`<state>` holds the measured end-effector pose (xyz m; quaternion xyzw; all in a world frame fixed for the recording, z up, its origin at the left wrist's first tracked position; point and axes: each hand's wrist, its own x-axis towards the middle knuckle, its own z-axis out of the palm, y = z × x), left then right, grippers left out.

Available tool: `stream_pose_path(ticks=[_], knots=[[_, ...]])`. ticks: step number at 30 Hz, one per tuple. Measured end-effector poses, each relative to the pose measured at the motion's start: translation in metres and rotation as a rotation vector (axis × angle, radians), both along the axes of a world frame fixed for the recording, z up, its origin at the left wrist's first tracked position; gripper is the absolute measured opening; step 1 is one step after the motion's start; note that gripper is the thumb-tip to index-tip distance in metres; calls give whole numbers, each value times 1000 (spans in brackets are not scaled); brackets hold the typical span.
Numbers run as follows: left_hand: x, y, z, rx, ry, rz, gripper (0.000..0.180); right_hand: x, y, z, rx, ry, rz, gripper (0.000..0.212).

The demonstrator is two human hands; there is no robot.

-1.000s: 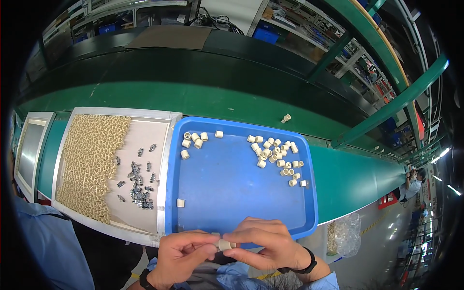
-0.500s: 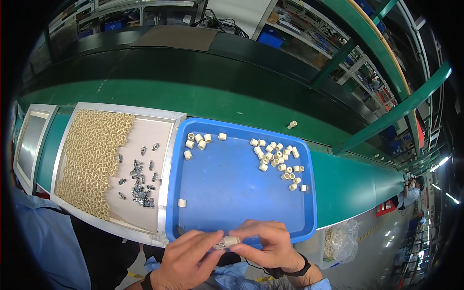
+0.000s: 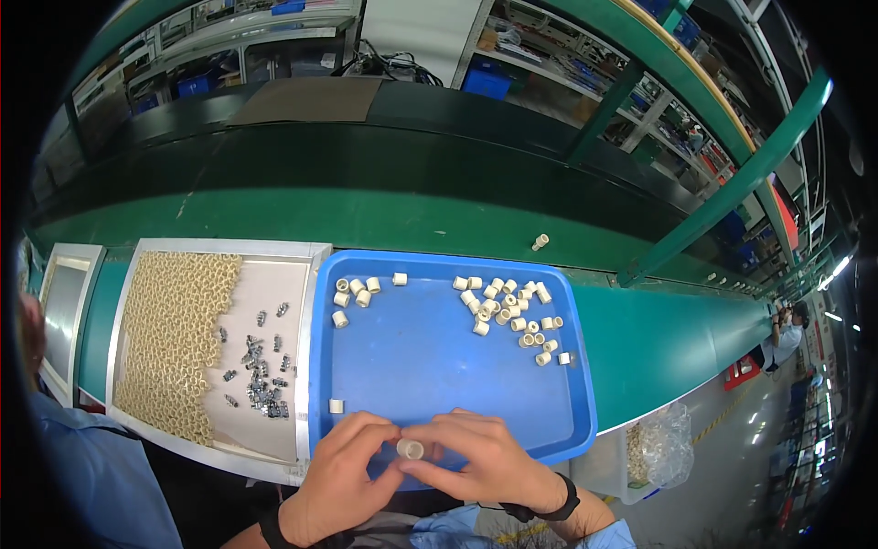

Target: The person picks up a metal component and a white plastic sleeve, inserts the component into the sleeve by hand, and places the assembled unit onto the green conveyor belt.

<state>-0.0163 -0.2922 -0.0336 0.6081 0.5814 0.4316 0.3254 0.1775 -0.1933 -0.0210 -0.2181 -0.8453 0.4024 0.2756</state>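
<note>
Near the front edge of the blue tray (image 3: 448, 360), a small cream plastic sleeve (image 3: 410, 449) is pinched between both my hands, its round open end turned up toward me. My left hand (image 3: 343, 476) has thumb and forefinger closed at its left side. From the right, the thumb and forefinger of my right hand (image 3: 480, 455) close around it. Whether anything sits inside the sleeve is hard to see. Several loose cream sleeves (image 3: 519, 324) lie in the tray's far right part, and a smaller group (image 3: 363, 298) lies at far left. One lone sleeve (image 3: 337, 406) rests close to my left hand.
Left of the tray, a white-framed board (image 3: 229, 245) carries densely packed cream rings (image 3: 174, 339) and scattered small metal fittings (image 3: 265, 389). A cream piece (image 3: 540, 242) stands on the green bench beyond. A green post (image 3: 732, 188) slants at right. Another person (image 3: 788, 334) sits far right.
The sleeve, held sideways with a metal part showing at its left end, now has its open end facing up. My hands have drawn closer together, and the view has shifted slightly.
</note>
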Motion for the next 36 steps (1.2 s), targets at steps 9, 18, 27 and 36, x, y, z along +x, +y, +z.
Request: stream_pose_path(ticks=[9,18,27,36], knots=[[-27,119,14,131,290,-1,26,60,77,15,3,-452,-181,39],[-20,306,-54,-7,362,147,24,65,141,-18,363,-700,-291,28],[-24,375,-83,-267,306,-9,23,52,168,-38,479,-677,-192,32],[-17,377,-80,-240,366,-19,23,55,176,-55,478,-584,-229,12]])
